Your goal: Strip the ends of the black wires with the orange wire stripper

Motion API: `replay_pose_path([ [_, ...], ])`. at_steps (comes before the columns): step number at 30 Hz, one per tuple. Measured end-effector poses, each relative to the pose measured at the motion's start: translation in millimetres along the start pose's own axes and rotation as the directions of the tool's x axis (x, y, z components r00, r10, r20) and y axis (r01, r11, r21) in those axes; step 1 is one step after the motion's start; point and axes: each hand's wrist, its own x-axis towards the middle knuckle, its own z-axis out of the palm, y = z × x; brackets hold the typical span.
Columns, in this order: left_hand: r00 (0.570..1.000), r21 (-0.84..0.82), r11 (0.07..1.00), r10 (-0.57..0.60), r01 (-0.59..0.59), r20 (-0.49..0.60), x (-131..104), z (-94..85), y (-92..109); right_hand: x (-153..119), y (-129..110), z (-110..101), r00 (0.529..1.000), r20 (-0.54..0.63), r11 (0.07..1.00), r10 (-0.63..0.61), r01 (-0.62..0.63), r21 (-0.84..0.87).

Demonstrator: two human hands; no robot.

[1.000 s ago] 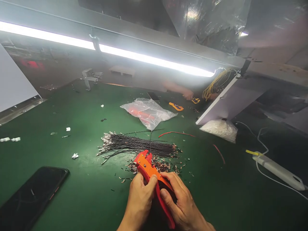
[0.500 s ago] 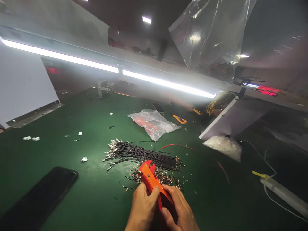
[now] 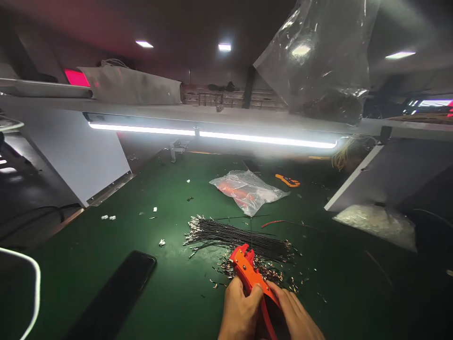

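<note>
Within the left hand (image 3: 240, 302): fingers wrapped round long red-and-orange wire stripper (image 3: 248, 271).
Right hand (image 3: 297, 309): fingers alongside; grip unclear.
Beyond fingers: thin black wires (image 3: 233, 234), bundled.
Jaws: best square to wire, probably.

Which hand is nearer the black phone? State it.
Left. The left hand, gripping the red-and-orange tool, is to the phone's right; the right hand is farther right, beyond the left.

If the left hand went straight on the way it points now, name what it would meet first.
Past the tool it grips, the left hand would probably meet the clippings first, with the wires beyond; its height over them is hard to judge.
</note>
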Motion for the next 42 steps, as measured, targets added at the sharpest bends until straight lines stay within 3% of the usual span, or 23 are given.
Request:
replay_pose_path([
  [4,0.997,-0.053,0.999,0.013,-0.009,0.073,-7,1.3,9,2,-18,-17,0.996,0.09,0.996,0.013,-0.021,0.085],
  [6,0.991,-0.106,0.994,0.021,-0.007,0.132,-10,2.6,14,4,-22,-27,0.996,0.09,0.975,0.003,-0.023,0.223],
  [8,0.982,-0.161,0.987,0.01,0.021,0.188,-11,3.8,18,4,-23,-36,0.995,0.091,0.892,0.032,-0.07,0.446],
  [12,0.961,-0.222,0.966,-0.071,0.133,0.267,-7,4.8,19,3,-21,-45,0.977,0.209,0.501,0.04,-0.201,0.842],
  [15,0.953,-0.254,0.95,-0.109,0.184,0.283,-2,3.5,15,4,-24,-45,0.957,0.288,0.209,-0.016,-0.279,0.937],
  [18,0.952,-0.298,0.933,-0.114,0.201,0.285,2,1.3,15,4,-36,-44,0.961,0.273,0.035,-0.055,-0.271,0.962],
  [23,0.96,-0.366,0.91,-0.102,0.197,0.262,1,-2.5,24,4,-51,-50,0.956,0.292,-0.027,0.016,-0.292,0.956],
  [31,0.971,-0.432,0.88,-0.111,0.196,0.213,-8,-9.1,48,1,-51,-62,0.961,0.268,-0.03,0.07,-0.266,0.963],
  [42,0.922,-0.415,0.862,-0.137,0.291,0.363,-15,-8.9,59,0,-55,-68,0.959,0.284,-0.014,0.017,-0.283,0.959],
])
